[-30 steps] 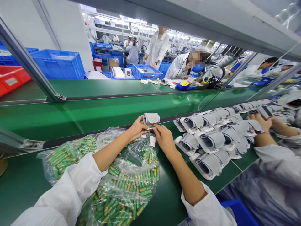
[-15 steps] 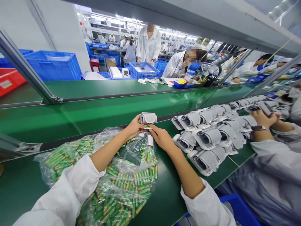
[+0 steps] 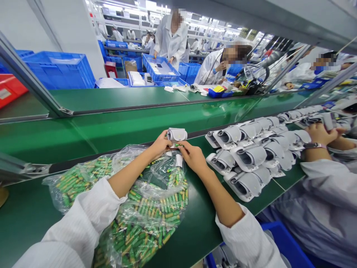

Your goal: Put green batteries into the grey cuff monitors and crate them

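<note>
My left hand (image 3: 160, 146) grips a white wrist monitor with its grey cuff (image 3: 176, 134), held up at the far edge of the green worktop (image 3: 198, 219). My right hand (image 3: 192, 156) pinches at the underside of the same device, where a small green battery shows between the fingertips. Both forearms reach over a clear plastic bag of green and gold batteries (image 3: 145, 216). To the right lies a pile of several identical cuffed monitors (image 3: 245, 160).
A green conveyor belt (image 3: 117, 130) runs beyond the worktop. A co-worker's hands (image 3: 320, 136) and sleeve (image 3: 329, 186) work at the right. Blue crates (image 3: 58, 70) and a red crate (image 3: 9, 89) stand at the back left. More people work at the far benches.
Both hands stay on the monitor with only slight shifts. The person standing at the back has lifted a blue tray. The co-worker's hands on the right have moved a little.
</note>
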The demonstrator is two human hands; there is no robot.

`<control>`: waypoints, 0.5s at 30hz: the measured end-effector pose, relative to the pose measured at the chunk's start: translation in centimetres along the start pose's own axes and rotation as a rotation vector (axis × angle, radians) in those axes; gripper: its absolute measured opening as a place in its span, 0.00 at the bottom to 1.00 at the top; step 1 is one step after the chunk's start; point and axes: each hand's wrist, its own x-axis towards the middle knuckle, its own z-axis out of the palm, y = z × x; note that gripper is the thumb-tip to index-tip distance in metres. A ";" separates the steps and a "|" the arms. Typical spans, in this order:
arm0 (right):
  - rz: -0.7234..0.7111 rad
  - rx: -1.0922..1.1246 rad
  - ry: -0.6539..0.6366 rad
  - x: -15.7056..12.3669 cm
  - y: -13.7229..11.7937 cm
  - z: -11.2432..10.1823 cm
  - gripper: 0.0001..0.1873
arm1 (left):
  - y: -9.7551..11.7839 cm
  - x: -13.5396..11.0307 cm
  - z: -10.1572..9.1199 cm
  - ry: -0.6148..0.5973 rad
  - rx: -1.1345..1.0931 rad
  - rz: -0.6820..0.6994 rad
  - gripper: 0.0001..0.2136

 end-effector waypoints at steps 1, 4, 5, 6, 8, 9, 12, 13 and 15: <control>0.003 -0.062 0.019 0.0 0.1 0.1 0.19 | 0.1 0.0 0.0 -0.002 -0.012 -0.007 0.37; 0.002 -0.206 0.026 0.0 0.4 0.2 0.19 | 0.1 -0.1 0.0 -0.028 -0.021 -0.006 0.39; -0.004 -0.226 0.019 0.0 0.4 0.2 0.19 | 0.1 -0.1 0.0 -0.036 -0.017 -0.003 0.39; -0.015 -0.235 0.008 0.0 0.5 0.1 0.19 | 0.1 -0.1 -0.1 -0.041 -0.014 -0.001 0.39; -0.038 -0.233 -0.010 -0.1 0.5 0.1 0.19 | 0.0 -0.1 -0.1 -0.042 -0.015 0.000 0.39; -0.047 -0.227 -0.012 -0.1 0.5 0.1 0.20 | 0.0 0.0 -0.1 -0.040 -0.020 -0.002 0.39; -0.055 -0.198 0.002 -0.2 0.3 0.0 0.21 | 0.1 -0.1 -0.1 -0.028 -0.048 -0.009 0.38; -0.052 -0.192 0.010 -0.2 0.3 0.1 0.22 | 0.2 -0.1 -0.1 -0.024 -0.059 -0.008 0.37; -0.041 -0.185 0.018 -0.2 0.3 0.1 0.23 | 0.2 -0.1 -0.1 -0.023 -0.078 -0.003 0.36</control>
